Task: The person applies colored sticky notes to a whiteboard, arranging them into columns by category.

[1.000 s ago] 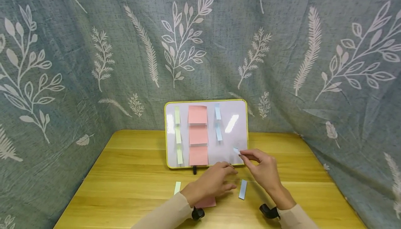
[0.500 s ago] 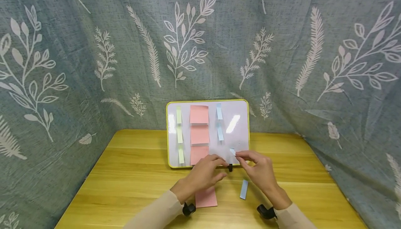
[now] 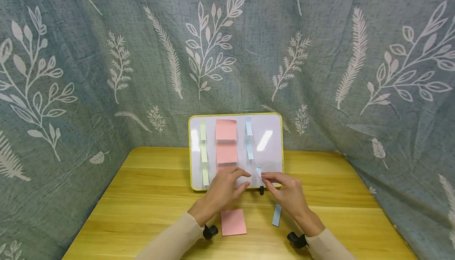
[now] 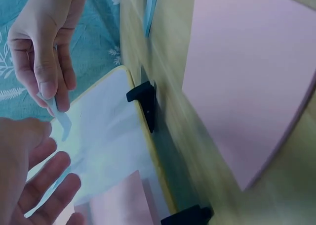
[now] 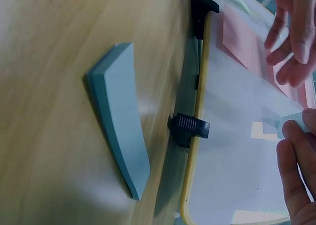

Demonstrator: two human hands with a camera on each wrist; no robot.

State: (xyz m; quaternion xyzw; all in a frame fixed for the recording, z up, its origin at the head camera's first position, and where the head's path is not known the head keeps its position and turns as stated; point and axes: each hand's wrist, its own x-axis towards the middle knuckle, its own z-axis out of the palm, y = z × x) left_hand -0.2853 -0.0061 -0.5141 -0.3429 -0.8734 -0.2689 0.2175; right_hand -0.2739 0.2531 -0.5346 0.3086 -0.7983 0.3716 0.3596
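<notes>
Between thumb and fingertips my right hand (image 3: 289, 193) pinches a light blue sticky note strip (image 3: 259, 171), close to the lower right of a yellow-rimmed whiteboard (image 3: 271, 163). In the left wrist view this strip (image 4: 63, 122) hangs slightly curled from the fingertips. My left hand (image 3: 221, 189) hovers before the board's lower middle, fingers loosely bent with nothing in them, covering part of the lowest pink note. On the board are a column of green strips (image 3: 203, 152), a column of pink sticky notes (image 3: 226, 129) and two blue strips (image 3: 249, 127).
A pink sticky note pad (image 3: 233, 222) lies on the wooden table (image 3: 156, 196) between the forearms. To its right lies a blue strip pad (image 3: 277, 215), near the right wrist. Black feet (image 5: 190, 128) support the board's lower edge. A patterned curtain (image 3: 320, 74) stands behind.
My right hand has carried the blue strip leftward along the board. My left hand has shifted left and up, uncovering the pink pad on the table.
</notes>
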